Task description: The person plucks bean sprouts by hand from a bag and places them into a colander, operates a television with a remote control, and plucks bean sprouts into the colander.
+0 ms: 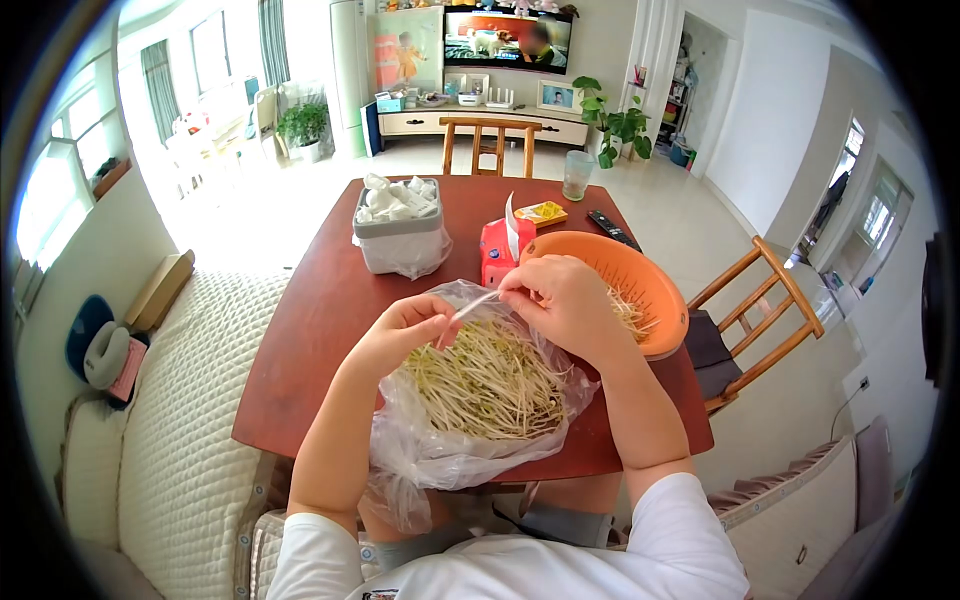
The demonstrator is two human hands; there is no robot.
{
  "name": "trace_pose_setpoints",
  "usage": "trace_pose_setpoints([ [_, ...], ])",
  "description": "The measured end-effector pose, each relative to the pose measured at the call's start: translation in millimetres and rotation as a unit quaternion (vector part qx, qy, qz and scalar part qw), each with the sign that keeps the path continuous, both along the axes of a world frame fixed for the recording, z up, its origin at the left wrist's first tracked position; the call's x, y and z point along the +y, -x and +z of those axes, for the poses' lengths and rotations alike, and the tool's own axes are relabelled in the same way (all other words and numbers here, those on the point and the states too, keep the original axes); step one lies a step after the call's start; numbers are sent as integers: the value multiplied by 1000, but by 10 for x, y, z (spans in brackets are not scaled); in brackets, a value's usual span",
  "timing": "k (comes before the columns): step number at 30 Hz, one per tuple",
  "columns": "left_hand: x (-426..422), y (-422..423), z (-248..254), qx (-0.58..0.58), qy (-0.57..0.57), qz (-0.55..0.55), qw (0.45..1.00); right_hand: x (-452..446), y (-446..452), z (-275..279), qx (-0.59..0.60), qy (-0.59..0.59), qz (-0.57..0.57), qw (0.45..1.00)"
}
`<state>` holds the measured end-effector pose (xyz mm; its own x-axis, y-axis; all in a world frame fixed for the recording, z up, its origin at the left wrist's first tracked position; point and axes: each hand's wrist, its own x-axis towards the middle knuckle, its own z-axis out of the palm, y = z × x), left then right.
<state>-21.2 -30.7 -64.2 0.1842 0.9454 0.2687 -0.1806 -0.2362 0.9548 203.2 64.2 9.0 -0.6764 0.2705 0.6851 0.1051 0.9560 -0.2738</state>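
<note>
A single bean sprout (476, 304) stretches between my two hands, above the opened bag. My left hand (408, 328) pinches its lower left end between thumb and fingers. The other end is in the fingertips of my right hand (560, 297). Below them, a heap of bean sprouts (490, 385) lies in a clear plastic bag (440, 455) at the table's near edge. Beyond my right hand is an orange plastic basket (668, 285) with some bean sprouts (630, 312) inside; my right hand and forearm hide part of it.
On the dark red table (310, 330) stand a grey bin (390, 245) heaped with white tissues, a red tissue pack (497, 255), a yellow packet (541, 213), a remote (613, 230) and a glass (577, 178). Wooden chairs (770, 300) flank the table's far and right sides.
</note>
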Motion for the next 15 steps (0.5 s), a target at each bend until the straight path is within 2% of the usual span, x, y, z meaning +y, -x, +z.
trace_pose_setpoints([
  [7, -35, -11, -7, 66, 34, 13, 997, -13, 35, -51, -38, -33, -3, 999],
  [11, -18, 20, -16, 55, 26, 18, 998, 5, 13, -51, -39, -44, 5, 998],
  [15, -5, 19, -30, 39, 26, 31, 998, 27, 5, -83, -99, -6, 10, 995],
])
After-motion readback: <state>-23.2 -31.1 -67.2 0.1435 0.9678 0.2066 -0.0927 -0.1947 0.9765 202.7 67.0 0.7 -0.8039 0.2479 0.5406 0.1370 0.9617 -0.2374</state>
